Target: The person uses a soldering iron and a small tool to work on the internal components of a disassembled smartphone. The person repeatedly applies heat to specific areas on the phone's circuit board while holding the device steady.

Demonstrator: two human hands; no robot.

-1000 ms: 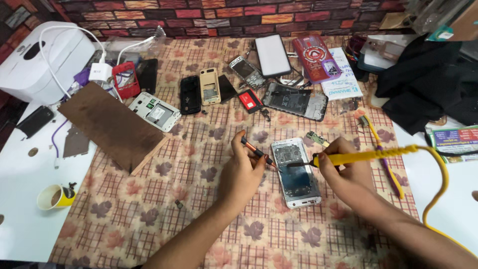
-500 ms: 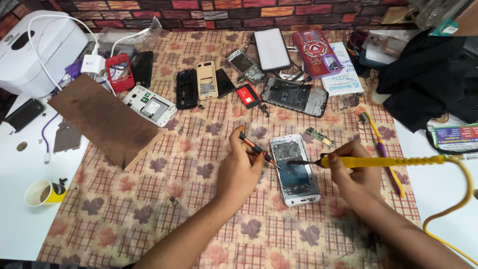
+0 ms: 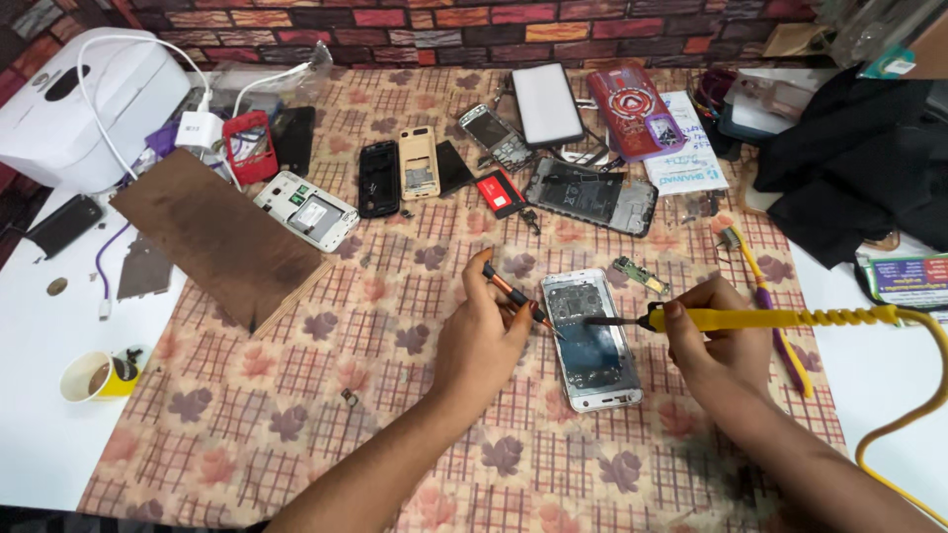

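Fingers of the left hand gripped a screwdriver; the right hand clasped a yellow soldering iron over the opened phone.

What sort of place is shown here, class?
Most likely a phone repair bench: an opened phone lies under a yellow soldering iron held in the right hand, with other dismantled phones scattered nearby.
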